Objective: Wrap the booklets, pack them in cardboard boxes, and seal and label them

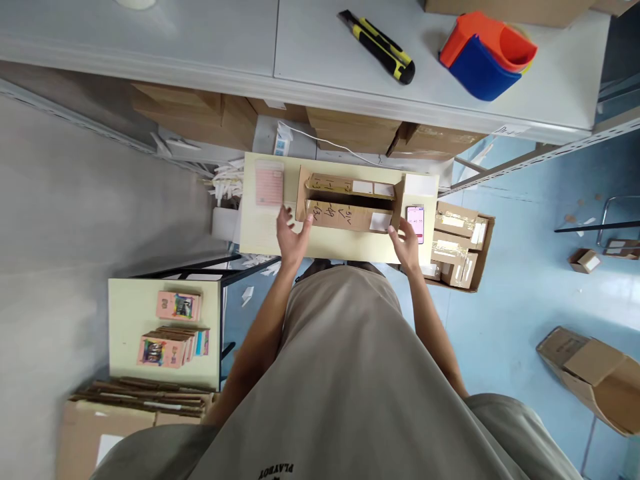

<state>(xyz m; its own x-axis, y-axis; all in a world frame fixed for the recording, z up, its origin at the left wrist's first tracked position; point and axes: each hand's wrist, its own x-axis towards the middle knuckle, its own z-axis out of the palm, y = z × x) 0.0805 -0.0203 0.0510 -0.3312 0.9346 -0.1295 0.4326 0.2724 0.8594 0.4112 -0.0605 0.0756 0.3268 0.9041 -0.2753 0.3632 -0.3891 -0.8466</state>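
A long cardboard box (333,217) with handwritten numbers and white labels lies on the pale yellow tabletop (345,248), its top flaps parted along a dark gap. My left hand (293,241) is at the box's left end, fingers spread and thumb by the near corner. At the right end is my right hand (407,250), its fingers apart and the thumb at the near right corner, seemingly touching it. Beyond my left hand lies a clear-covered pink pack (269,183). A phone (415,223) with a lit pink screen rests just past my right hand.
Above is a grey shelf (200,33) with a utility knife (380,48) and an orange-and-blue tape dispenser (487,57). A carton of smaller boxes (457,243) stands right. Pink packages (163,351) lie on a side table (123,320) at left. An open carton (593,373) sits on the floor.
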